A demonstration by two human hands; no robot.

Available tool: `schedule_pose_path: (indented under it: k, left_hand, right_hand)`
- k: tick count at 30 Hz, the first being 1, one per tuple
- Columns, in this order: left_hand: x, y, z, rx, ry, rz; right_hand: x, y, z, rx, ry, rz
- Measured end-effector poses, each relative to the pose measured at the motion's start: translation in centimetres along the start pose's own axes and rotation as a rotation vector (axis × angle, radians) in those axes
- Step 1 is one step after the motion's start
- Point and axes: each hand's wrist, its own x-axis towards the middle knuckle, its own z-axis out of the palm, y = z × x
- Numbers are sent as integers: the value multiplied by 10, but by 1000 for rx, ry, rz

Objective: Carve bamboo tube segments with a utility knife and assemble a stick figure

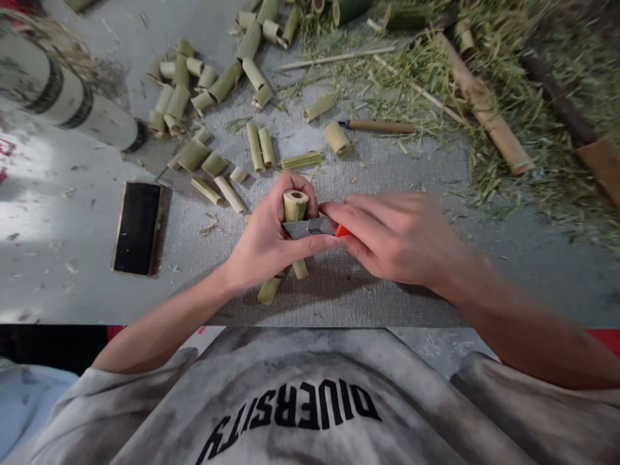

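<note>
My left hand [268, 239] is wrapped round a short, hollow, pale green bamboo piece [295, 205] held upright, its open end facing me. My right hand [392, 236] grips a utility knife [320, 227] with a metal blade and an orange body. The blade lies across the side of the bamboo piece, under my left thumb. Two more short bamboo pieces [269, 290] lie on the grey mat just below my left hand.
Several cut bamboo tubes [203, 84] are scattered over the grey mat [339, 297] beyond my hands. A black phone [137, 227] lies at left. Green shavings [484, 71], long bamboo stalks [489, 116] and a wooden-handled tool [378, 126] cover the far right.
</note>
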Motion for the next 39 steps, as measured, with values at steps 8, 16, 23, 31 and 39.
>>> schedule_pose_path:
  k: [8, 16, 23, 31, 39]
  left_hand:
    - [0, 3, -2, -33, -18, 2]
    - [0, 8, -1, -83, -15, 2]
    - [-2, 5, 0, -53, 23, -36]
    - [-4, 9, 4, -46, 101, -38]
    - [-8, 11, 6, -24, 142, -124]
  right_hand:
    - [0, -10, 0, -100, 19, 32]
    - [-1, -18, 1, -105, 36, 57]
    - [3, -22, 0, -237, 107, 56]
    - [2, -27, 1, -236, 141, 117]
    - [1, -34, 2, -224, 90, 229]
